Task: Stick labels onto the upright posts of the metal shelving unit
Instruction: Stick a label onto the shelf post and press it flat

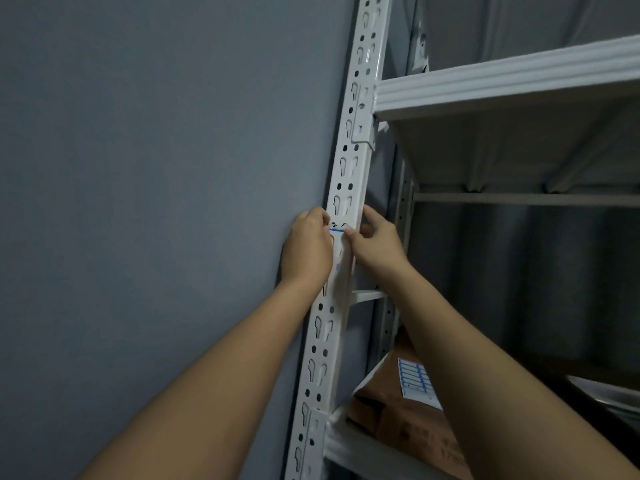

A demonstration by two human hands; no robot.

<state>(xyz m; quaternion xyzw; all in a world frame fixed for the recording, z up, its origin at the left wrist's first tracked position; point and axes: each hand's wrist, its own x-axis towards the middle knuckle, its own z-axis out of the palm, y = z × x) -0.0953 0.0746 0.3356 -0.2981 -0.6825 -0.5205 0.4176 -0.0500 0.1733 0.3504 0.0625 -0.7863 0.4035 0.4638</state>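
Observation:
A white slotted upright post point(346, 174) of the metal shelving unit runs up the middle of the view. A small white label point(338, 227) with a blue line and black handwriting lies across the post at hand height. My left hand point(306, 249) holds the label's left end against the post's left edge, fingers curled round it. My right hand point(375, 244) pinches the label's right end at the post's right edge, thumb on the front face. Both hands cover part of the label.
A grey wall point(156, 168) stands directly left of the post. A white shelf point(502, 84) juts out above right. On the lower shelf lies a brown cardboard box point(408, 427) with a sheet of blue-edged labels point(415, 379) on it. A metal tray edge point(609, 393) shows at the far right.

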